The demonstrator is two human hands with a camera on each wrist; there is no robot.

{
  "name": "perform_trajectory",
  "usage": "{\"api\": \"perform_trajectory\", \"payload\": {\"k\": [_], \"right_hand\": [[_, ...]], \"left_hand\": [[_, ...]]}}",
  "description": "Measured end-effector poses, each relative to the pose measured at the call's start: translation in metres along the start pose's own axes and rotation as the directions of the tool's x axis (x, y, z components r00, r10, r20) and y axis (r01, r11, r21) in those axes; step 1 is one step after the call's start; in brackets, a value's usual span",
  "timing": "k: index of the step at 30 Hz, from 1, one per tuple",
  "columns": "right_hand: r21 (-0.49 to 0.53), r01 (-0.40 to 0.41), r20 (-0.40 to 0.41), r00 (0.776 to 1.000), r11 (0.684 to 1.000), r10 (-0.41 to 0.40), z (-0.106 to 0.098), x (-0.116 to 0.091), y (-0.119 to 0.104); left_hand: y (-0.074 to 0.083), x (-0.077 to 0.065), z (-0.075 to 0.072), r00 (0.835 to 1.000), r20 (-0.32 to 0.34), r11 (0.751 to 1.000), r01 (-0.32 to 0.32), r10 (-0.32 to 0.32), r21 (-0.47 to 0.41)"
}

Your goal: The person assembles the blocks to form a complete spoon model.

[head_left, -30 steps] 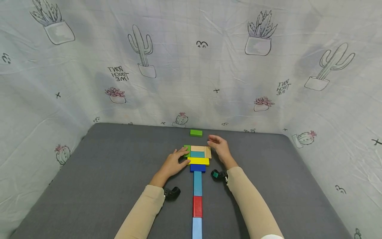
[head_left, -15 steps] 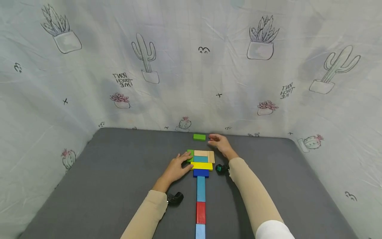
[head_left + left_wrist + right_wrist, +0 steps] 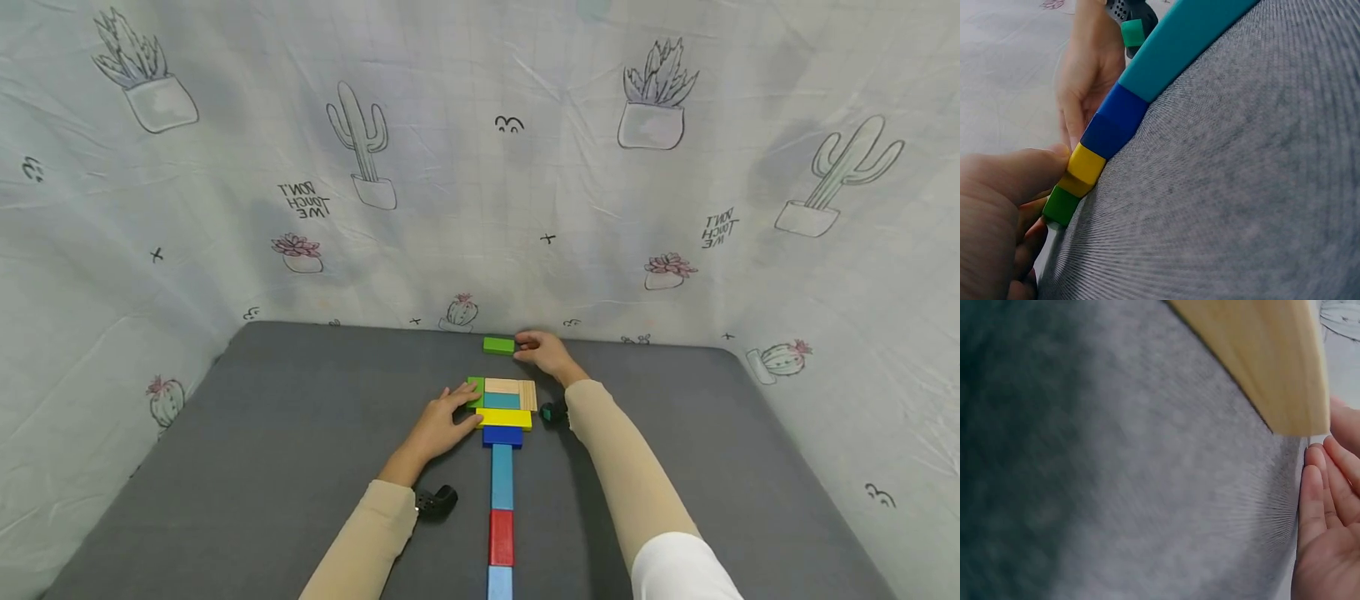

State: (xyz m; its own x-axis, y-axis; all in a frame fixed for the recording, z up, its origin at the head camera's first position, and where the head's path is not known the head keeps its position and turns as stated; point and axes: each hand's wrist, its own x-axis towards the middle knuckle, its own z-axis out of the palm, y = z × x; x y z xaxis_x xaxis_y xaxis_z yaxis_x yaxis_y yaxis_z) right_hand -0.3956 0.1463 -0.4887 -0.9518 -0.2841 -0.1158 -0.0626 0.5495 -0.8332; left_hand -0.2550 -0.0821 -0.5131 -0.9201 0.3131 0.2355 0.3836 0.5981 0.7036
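In the head view a flat pattern of wooden blocks lies on the grey table. My left hand [image 3: 438, 425] rests at its left side, fingertips on an upright green block [image 3: 475, 392] and thumb at the yellow block [image 3: 504, 418]. The left wrist view has the thumb against the yellow block [image 3: 1086, 169], beside the green block [image 3: 1060, 207]. My right hand [image 3: 546, 353] is at the right end of a separate green block [image 3: 498, 345] farther back; whether it touches cannot be told. In the right wrist view its fingers [image 3: 1313, 500] are fairly straight, below a natural wood block [image 3: 1272, 356].
A dark blue block [image 3: 502, 436], a light blue block [image 3: 502, 477] and a red block [image 3: 501, 537] run in a line toward me. Natural wood blocks [image 3: 528, 396] and a teal block [image 3: 501, 401] fill the pattern's top. A patterned curtain [image 3: 450, 167] rises behind the table [image 3: 315, 417].
My right hand has moved away from the pattern, back and left, to the far green block's right end. The left hand has stayed on the pattern. The head view has shifted slightly.
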Motion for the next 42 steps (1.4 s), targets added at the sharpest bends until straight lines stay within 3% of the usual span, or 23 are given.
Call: {"api": "perform_trajectory", "payload": {"k": [8, 18, 24, 31, 38, 42], "right_hand": [[-0.165, 0.039, 0.019, 0.999, 0.986, -0.037, 0.002, 0.003, -0.010], [-0.146, 0.064, -0.023, 0.997, 0.987, -0.068, 0.001, -0.003, -0.009], [0.044, 0.043, -0.086, 0.996, 0.998, -0.040, 0.001, -0.005, 0.003], [0.266, 0.001, -0.169, 0.985, 0.964, 0.046, 0.001, -0.020, 0.014], [0.372, -0.001, -0.165, 0.984, 0.928, 0.067, 0.005, -0.027, 0.013], [0.360, -0.020, -0.139, 0.988, 0.933, 0.075, 0.009, -0.029, 0.013]], "left_hand": [[0.000, 0.000, 0.000, 1.000, -0.006, 1.000, -0.006, 0.006, 0.010], [0.000, -0.001, 0.003, 1.000, 0.005, 1.000, 0.001, -0.001, 0.009], [0.000, -0.001, 0.003, 1.000, -0.003, 1.000, -0.010, 0.010, 0.007], [-0.003, 0.001, 0.002, 1.000, 0.000, 1.000, -0.021, 0.021, 0.011], [-0.005, 0.002, 0.000, 1.000, -0.005, 1.000, -0.008, 0.008, 0.023], [-0.005, 0.002, 0.000, 1.000, -0.002, 1.000, -0.007, 0.007, 0.020]]}}
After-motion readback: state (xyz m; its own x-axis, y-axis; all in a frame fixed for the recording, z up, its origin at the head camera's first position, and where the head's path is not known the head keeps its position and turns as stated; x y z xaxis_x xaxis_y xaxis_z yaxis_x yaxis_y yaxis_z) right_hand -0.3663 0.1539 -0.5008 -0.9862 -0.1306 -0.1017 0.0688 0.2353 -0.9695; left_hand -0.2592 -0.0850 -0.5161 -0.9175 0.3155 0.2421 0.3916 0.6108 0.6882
